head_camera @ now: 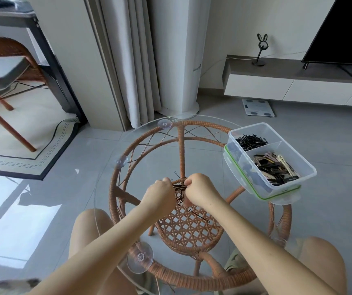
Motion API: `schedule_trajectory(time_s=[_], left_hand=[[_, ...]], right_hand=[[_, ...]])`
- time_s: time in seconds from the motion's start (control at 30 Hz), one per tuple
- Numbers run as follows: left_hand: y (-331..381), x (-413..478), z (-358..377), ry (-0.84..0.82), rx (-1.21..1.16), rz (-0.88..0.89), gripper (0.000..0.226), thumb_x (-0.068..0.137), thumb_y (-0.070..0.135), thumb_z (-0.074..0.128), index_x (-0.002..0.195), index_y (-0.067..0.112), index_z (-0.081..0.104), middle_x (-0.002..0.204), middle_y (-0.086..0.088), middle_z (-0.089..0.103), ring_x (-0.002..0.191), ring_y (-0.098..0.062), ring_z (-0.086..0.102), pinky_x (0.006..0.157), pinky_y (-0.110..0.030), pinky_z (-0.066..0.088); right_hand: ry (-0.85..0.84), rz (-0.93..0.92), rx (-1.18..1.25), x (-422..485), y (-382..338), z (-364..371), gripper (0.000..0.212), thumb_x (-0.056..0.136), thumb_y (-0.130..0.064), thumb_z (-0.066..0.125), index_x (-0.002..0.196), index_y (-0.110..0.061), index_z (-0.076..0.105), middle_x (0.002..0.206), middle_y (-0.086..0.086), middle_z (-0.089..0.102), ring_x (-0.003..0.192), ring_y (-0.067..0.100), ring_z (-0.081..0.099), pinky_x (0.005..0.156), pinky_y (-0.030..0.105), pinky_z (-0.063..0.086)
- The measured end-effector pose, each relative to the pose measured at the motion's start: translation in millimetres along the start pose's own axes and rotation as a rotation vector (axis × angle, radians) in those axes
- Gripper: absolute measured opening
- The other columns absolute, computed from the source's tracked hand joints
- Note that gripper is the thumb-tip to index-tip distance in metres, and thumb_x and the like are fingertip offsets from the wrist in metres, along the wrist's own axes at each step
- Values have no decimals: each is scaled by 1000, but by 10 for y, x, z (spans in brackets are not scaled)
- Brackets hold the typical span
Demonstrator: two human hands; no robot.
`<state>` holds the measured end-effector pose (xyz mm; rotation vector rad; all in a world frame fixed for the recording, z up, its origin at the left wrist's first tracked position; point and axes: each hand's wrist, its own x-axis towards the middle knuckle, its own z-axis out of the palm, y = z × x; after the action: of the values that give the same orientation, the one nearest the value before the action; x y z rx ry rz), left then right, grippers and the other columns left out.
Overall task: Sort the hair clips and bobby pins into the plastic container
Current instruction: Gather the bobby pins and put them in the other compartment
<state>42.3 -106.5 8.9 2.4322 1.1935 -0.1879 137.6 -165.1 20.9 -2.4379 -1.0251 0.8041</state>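
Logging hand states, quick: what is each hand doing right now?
Left hand: closed on the bunch of bobby pins.
Right hand: closed, pinching the same bunch.

A single wide-angle view looks from the person's head, forward and steeply down. The round glass table [111,188] fills the lower middle of the frame, close beneath the lens, with both forearms entering from the bottom edge. The floor, a curtain [132,60] and a television [345,28] stretch across the upper frame, bent by the lens. No second view overlaps it.
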Motion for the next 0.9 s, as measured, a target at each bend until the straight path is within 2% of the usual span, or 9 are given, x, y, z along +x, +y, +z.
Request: schedule_trajectory(time_s=[0.07, 0.13, 0.27, 0.37, 0.43, 0.53, 0.67, 0.8, 0.9], left_hand=[[17, 7, -16, -11, -15, 36, 25, 96, 22, 37, 106, 3, 50, 108, -16, 59, 85, -25, 55, 67, -28, 41], [6, -40, -17, 7, 3, 47, 36, 95, 37, 41, 108, 5, 50, 109, -13, 57, 82, -20, 50, 68, -27, 41], [-39, -141, 40, 47, 88, 28, 64, 79, 61, 54, 115, 8, 47, 113, -10, 49, 100, -22, 47, 83, -29, 43], [-56, -61, 48, 43, 61, 65, 69, 75, 52, 66, 123, 9, 43, 118, -10, 47, 106, -22, 47, 87, -29, 44], [-80, 5, 10, 24, 5, 78, 67, 75, 41, 71, 127, 8, 43, 119, -10, 50, 106, -23, 52, 86, -29, 45], [-128, 45, -45, 34, -16, 124, 57, 77, 30, 71, 124, 10, 47, 115, -8, 58, 101, -23, 56, 81, -27, 44], [-201, 4, -40, 106, 38, 116, 51, 80, 35, 68, 121, 10, 48, 117, -8, 56, 106, -24, 53, 87, -29, 44], [-245, -67, -8, 87, 89, 112, 53, 80, 46, 63, 119, 12, 51, 118, -5, 53, 108, -22, 50, 88, -29, 44], [-255, -116, 3, 53, 103, 155, 48, 83, 41, 62, 120, 13, 51, 118, -4, 53, 109, -20, 50, 90, -28, 44]], right_hand=[[63, -46, 38, 31, 85, -103, 37, 84, 3, 50, 120, -5, 56, 123, 12, 60, 88, 18, 63, 66, 18, 52], [84, -133, -40, 94, 182, -213, 40, 84, -1, 51, 124, -8, 53, 121, 10, 60, 106, 22, 57, 87, 29, 48], [-77, -245, -216, 311, 298, -293, 61, 79, -20, 63, 136, -17, 40, 125, 6, 49, 117, 23, 44, 95, 34, 40], [-238, -333, -270, 382, 240, -276, 81, 70, -37, 74, 139, -22, 34, 128, 4, 43, 121, 20, 37, 100, 38, 36], [-261, -401, -295, 402, 188, -222, 73, 69, -35, 76, 132, -27, 41, 124, 3, 46, 118, 19, 39, 98, 38, 38], [-236, -481, -265, 388, 180, -162, 46, 72, -22, 74, 114, -25, 55, 113, 1, 53, 109, 17, 46, 90, 31, 40], [-202, -518, -271, 303, 269, -140, 16, 81, -19, 65, 97, -18, 62, 101, -1, 57, 98, 16, 51, 81, 25, 40], [-95, -550, -432, 169, 336, -24, 16, 91, -17, 53, 104, -11, 58, 111, 7, 59, 107, 23, 54, 89, 32, 45], [-38, -564, -470, 125, 403, 52, 22, 93, -17, 50, 112, -6, 54, 119, 11, 57, 112, 23, 50, 93, 31, 43]])
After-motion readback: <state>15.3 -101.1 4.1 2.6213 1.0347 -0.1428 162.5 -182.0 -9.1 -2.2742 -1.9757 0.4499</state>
